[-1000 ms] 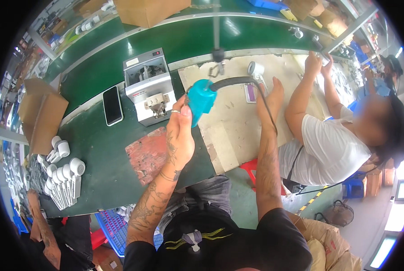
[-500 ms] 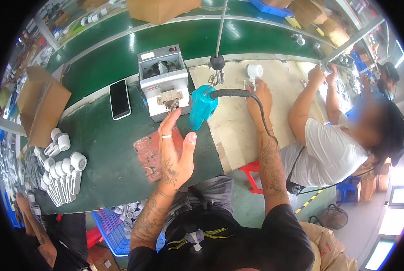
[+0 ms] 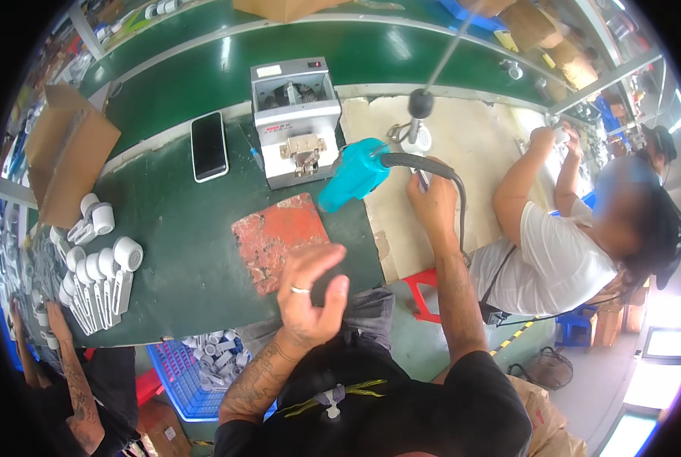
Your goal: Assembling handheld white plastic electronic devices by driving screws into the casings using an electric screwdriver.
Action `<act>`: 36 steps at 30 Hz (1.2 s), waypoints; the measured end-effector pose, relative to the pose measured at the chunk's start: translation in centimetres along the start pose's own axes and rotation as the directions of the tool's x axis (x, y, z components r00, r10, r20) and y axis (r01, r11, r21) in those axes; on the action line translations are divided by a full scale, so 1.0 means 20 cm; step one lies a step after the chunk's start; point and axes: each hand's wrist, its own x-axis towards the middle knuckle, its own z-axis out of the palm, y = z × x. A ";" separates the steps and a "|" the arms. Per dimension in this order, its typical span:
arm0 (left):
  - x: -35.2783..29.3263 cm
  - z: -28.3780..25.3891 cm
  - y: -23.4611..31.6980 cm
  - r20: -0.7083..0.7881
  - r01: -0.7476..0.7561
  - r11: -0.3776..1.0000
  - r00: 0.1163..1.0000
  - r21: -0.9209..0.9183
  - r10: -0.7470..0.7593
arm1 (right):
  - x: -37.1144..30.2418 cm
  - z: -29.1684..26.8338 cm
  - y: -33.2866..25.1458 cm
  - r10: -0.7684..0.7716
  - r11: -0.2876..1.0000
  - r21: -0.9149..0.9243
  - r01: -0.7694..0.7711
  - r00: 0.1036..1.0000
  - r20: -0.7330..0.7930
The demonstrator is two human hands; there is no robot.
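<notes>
My right hand [image 3: 434,199] is closed around the handle of a white shower head [image 3: 419,139], whose round dotted face points up beyond my fingers. The hanging tool partly hides that shower head. My left hand [image 3: 310,301] is empty, its fingers loosely curved and apart, above the near edge of a worn red pad [image 3: 268,232]. Between my hands and farther off hangs a teal power tool [image 3: 359,171] with a thick black cord, tilted on its hook. Behind it stands a grey and white box-shaped machine [image 3: 294,126] with an open top, like a screw feeder.
More white shower heads [image 3: 100,278] lie in a row at the left of the green table [image 3: 180,251]. A phone [image 3: 208,147] lies left of the machine. A carton [image 3: 73,156] stands far left; a blue basket [image 3: 184,392] of parts sits below. Co-workers [image 3: 557,228] work on both sides.
My left hand has drawn back toward my body from beside the machine. My right hand has brought the shower head nearer. The teal tool has swung right and tilted.
</notes>
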 end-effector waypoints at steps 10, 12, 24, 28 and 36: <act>-0.22 0.18 0.00 0.495 0.666 0.702 0.712 -0.252 -0.497 | -0.58 -0.20 -0.35 0.464 0.191 0.783 -0.591 0.758 0.459; -0.21 0.19 0.01 0.450 0.641 0.677 0.756 -0.362 -0.475 | -0.70 -0.22 -0.39 0.404 0.265 0.790 -0.553 0.807 0.430; -0.35 0.07 0.00 0.249 0.662 0.430 0.679 -0.614 -0.690 | -0.77 -0.19 -0.71 -0.276 0.889 0.397 0.226 0.959 0.071; -0.32 -0.01 -0.03 0.217 0.660 0.310 0.590 -0.684 -0.778 | -0.76 -0.22 -0.81 -0.348 0.881 0.414 0.230 0.907 0.236; -0.34 -0.05 -0.05 0.287 0.551 0.103 0.575 -0.828 -0.766 | -0.71 -0.22 -0.73 -0.350 0.667 0.729 0.154 0.929 0.124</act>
